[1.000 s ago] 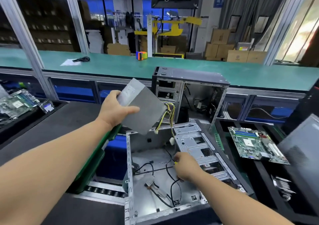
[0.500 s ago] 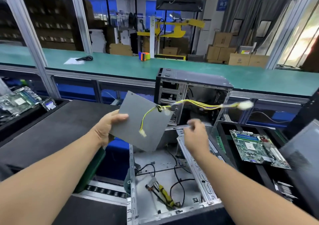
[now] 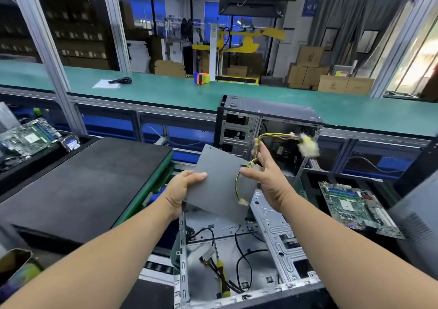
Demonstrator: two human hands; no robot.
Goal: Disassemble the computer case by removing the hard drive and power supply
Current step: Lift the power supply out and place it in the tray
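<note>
No lettering here is clear enough to read. A blue wall sign (image 3: 310, 7) carries pale marks, a brown cardboard box (image 3: 333, 84) bears a round logo, and another box has a red-and-white sticker (image 3: 341, 73), all illegible.

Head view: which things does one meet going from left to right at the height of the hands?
Black mat → left hand → power supply → right hand → motherboard

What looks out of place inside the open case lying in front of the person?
A yellow-handled screwdriver lies loose on the floor of the open case, among the black cables. A tool left inside a case being stripped looks odd.
</note>
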